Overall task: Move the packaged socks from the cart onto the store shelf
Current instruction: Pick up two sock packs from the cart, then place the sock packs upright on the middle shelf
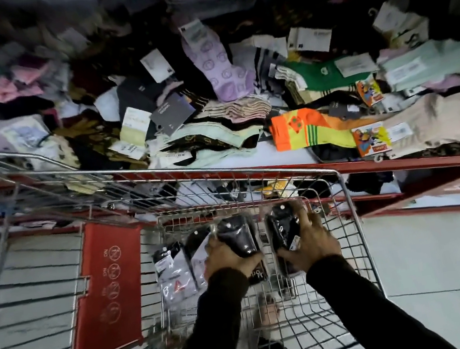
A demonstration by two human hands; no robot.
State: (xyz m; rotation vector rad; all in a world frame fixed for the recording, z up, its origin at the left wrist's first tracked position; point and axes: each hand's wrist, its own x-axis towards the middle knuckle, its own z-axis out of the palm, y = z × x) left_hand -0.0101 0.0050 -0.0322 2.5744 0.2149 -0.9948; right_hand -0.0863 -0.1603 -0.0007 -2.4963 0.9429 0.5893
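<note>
Inside the wire cart, the left hand gripped one black sock pack and the right hand another black pack, fingers closed around each. White packs lay beside them, apparently on the cart floor. The shelf stood just beyond.

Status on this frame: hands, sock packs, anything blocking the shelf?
Left hand and right hand each grip a black sock pack, inside the cart. White packs remain. Shelf heaped with loose socks.

Pale tiled floor, red shelving
</note>
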